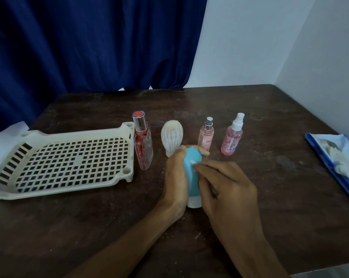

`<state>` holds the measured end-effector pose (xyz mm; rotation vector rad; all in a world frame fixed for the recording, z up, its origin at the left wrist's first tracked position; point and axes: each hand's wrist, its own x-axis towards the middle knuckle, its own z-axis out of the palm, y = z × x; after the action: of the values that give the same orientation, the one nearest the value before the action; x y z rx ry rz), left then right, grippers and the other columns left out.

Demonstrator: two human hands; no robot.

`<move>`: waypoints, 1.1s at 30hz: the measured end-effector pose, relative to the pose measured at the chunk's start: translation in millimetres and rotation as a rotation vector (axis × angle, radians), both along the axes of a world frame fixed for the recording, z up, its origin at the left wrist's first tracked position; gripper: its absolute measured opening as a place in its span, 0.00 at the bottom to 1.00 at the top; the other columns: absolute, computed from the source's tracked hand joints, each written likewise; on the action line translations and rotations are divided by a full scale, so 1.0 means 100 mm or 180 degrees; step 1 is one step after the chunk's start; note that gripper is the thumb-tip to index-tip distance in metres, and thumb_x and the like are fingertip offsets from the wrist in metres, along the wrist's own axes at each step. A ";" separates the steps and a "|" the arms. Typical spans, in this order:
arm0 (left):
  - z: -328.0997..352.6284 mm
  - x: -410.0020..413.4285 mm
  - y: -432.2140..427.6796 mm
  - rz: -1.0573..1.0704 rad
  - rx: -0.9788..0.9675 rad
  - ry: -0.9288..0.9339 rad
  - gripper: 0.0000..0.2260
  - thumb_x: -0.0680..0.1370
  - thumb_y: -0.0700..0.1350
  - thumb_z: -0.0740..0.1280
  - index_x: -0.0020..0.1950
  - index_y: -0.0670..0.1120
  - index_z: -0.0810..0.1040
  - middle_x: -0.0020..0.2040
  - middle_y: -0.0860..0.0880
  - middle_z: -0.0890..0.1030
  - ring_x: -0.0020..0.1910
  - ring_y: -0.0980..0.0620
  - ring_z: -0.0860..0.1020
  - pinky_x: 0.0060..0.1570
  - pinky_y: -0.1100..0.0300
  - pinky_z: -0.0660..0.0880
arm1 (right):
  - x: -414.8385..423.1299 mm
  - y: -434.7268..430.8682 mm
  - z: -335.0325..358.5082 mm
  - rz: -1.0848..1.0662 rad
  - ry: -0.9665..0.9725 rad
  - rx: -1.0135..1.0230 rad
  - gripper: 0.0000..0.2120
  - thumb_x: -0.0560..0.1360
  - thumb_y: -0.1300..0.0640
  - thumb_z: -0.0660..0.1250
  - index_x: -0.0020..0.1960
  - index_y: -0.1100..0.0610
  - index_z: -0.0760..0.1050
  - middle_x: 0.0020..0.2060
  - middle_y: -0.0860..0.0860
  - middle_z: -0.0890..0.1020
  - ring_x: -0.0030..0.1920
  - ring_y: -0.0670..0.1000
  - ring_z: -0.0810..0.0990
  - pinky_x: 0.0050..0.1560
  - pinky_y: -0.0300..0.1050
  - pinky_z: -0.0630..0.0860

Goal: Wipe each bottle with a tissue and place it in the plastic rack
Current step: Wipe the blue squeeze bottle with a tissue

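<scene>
Rubbing could topple the slim pink spray bottle [206,133] behind; left fingers [203,152] wrap the blue white-capped tube [191,157], right fingers [209,167] pinch white tissue [194,162].

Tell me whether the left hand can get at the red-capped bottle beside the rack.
Probably, once freed: the left hand grips the blue bottle now, but only open table lies between it and the red-capped bottle.

small pink spray bottle with a silver nozzle [206,137]: red capitals "ENG" at the top of its label; whatever follows them cannot be made out
pink spray bottle with a white nozzle [231,140]: printed label, too blurred to read
blue packet [330,155]: print unreadable
</scene>
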<state>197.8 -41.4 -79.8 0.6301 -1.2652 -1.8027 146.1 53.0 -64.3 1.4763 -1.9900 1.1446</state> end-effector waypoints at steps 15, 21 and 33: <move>-0.02 0.02 -0.04 -0.0038 -0.0294 0.0061 0.23 0.85 0.47 0.50 0.44 0.42 0.81 0.40 0.47 0.83 0.42 0.52 0.81 0.46 0.61 0.78 | 0.00 -0.08 0.05 0.0114 -0.0007 0.0028 0.10 0.71 0.66 0.71 0.51 0.61 0.85 0.47 0.52 0.84 0.45 0.50 0.82 0.53 0.32 0.72; -0.02 0.03 -0.07 -0.0308 0.0091 0.0350 0.21 0.80 0.51 0.53 0.48 0.37 0.78 0.36 0.41 0.78 0.35 0.49 0.77 0.39 0.58 0.76 | 0.07 0.10 -0.07 0.0490 0.0064 0.0121 0.09 0.74 0.63 0.67 0.50 0.62 0.85 0.48 0.52 0.84 0.47 0.50 0.81 0.52 0.36 0.76; -0.04 0.03 -0.14 -0.0313 -0.0103 0.0309 0.22 0.80 0.52 0.52 0.46 0.38 0.79 0.36 0.41 0.79 0.36 0.47 0.77 0.43 0.54 0.74 | 0.09 0.08 -0.08 0.0514 -0.0044 -0.0026 0.09 0.72 0.67 0.71 0.51 0.63 0.85 0.48 0.53 0.84 0.47 0.52 0.81 0.52 0.37 0.76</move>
<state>201.1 -55.1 -83.4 0.4639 -1.2765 -1.8659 155.5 61.4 -72.4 1.6541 -1.9011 1.2290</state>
